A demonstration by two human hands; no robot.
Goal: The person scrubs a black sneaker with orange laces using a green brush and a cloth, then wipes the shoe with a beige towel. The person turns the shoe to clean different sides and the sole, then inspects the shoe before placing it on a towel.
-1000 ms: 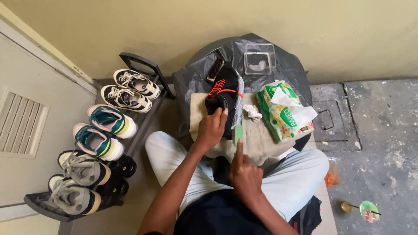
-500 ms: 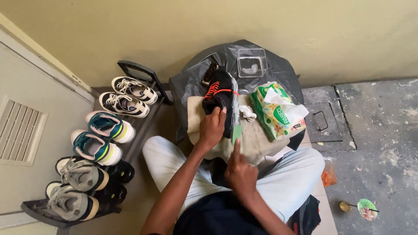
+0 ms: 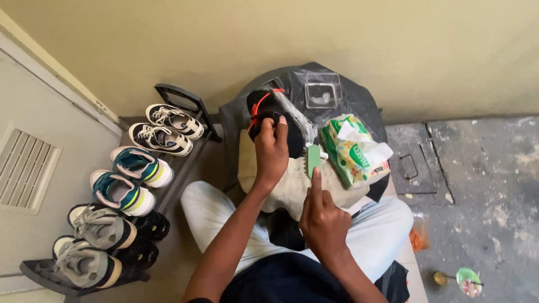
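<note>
The black shoe (image 3: 269, 115) with red laces sits just above the middle of the frame, on a beige cloth (image 3: 281, 188) spread over the person's lap and a surface draped in black plastic (image 3: 348, 95). At the far left of the frame a black shoe rack (image 3: 179, 101) holds pairs in a column: black-and-white sneakers (image 3: 165, 129) uppermost, teal-and-white ones (image 3: 132, 177) below them, grey ones (image 3: 90, 247) at the bottom left. Moving right, the left hand (image 3: 272, 148) reaches up the middle of the frame, its grip clenched around the shoe's near end, fingers curled over the top. Just to its right the right hand (image 3: 324, 221) holds a green brush (image 3: 313, 160), forefinger laid straight along the handle; the bristle end seems to rest against the shoe's side, which looks pale and wet, though the contact is hard to make out. Above the brush, at top centre, stands a clear square plastic container (image 3: 323, 90). Right of the brush lies a green-and-white tissue pack (image 3: 353, 148) with a tissue poking out. At the lower right corner of the frame a small round lid (image 3: 467, 279) lies on the grey concrete floor (image 3: 483, 185)
</note>
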